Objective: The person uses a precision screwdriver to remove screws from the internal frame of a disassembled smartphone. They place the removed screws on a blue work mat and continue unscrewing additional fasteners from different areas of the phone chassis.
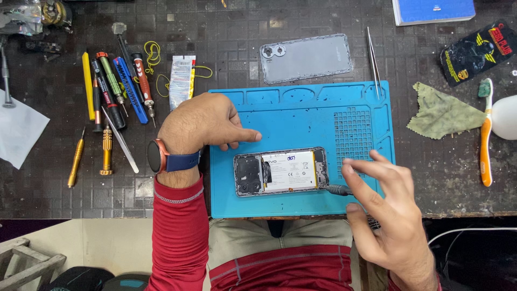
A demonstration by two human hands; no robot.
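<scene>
While a dark, scuffed workbench (301, 21) fills the view, a blue repair mat (301, 116) lies at its near edge, and an opened smartphone (281, 171) rests face down on the mat's front part, its white battery and circuit boards exposed. Behind the mat lies the phone's grey back cover (306, 57), well apart from the phone. The left hand (202, 123), a watch on its wrist, rests on the mat just behind the phone's left end, fingers curled loosely with the forefinger stretched out, holding nothing. The right hand (388, 210) pinches a dark-handled screwdriver (338, 189), whose tip meets the phone's right end. A row of screwdrivers (116, 89) lies left of the mat, tweezers (374, 62) cross its far right corner, and a green cloth (444, 112) sits to the right
</scene>
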